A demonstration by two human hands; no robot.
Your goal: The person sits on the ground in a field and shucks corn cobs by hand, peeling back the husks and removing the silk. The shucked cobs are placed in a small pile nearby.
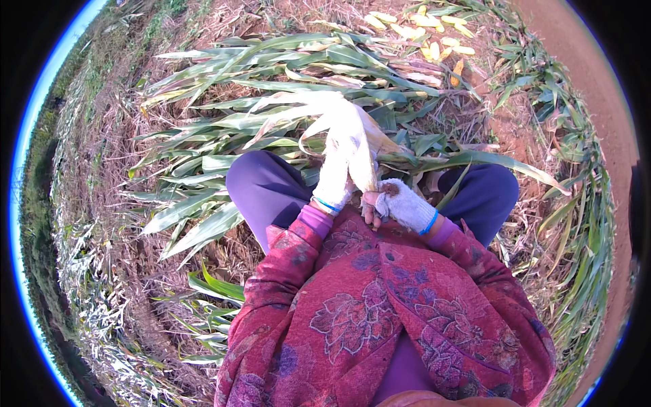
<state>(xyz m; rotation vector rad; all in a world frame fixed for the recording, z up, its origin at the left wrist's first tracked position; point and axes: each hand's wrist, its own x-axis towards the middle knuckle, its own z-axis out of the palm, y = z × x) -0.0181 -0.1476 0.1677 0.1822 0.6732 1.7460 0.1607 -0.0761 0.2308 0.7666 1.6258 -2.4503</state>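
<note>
An ear of corn in pale husk (361,165) is held in front of my lap, its lower end pointing towards my body. My left hand (334,170), in a white knit glove, is closed around the ear and its husk; glare hides most of its fingers. Peeled-back husk leaves (305,104) spread above that hand. My right hand (399,203), in a white glove with bare fingertips showing and a brown stain, pinches the lower end of the ear. Beyond my knees lies a heap of cut corn stalks (315,63) with long green leaves.
Husked yellow corn ears (424,23) lie in a loose pile at the upper right, with one orange ear (457,73) nearer. More leafy stalks (590,219) form a row along the right, beside a bare dirt strip (585,66). Dry stubble (127,244) covers the ground to the left.
</note>
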